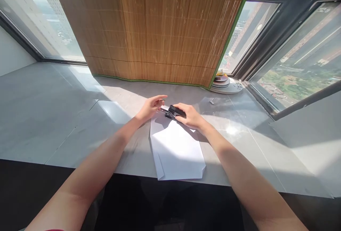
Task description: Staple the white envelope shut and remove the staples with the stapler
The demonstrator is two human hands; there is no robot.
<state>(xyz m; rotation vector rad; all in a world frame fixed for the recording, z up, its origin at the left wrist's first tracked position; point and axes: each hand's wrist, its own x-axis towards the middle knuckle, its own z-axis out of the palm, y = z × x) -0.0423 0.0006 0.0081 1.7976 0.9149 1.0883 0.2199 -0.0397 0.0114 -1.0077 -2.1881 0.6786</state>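
Observation:
A black stapler lies over the far end of a stack of white paper. My right hand is wrapped round its right part, thumb on the near side. From the stapler's left end a thin dark rod sticks out towards my left hand. The left index finger points right, while the other fingers curl in close to the thumb. Something tiny may be between them, too small to make out. The paper's near corners are slightly bent up.
Behind the hands a bamboo blind hangs down to the grey ledge. A pile of plates or discs stands by the right window. A small metallic piece lies right of my right hand. The ledge's dark front edge is close.

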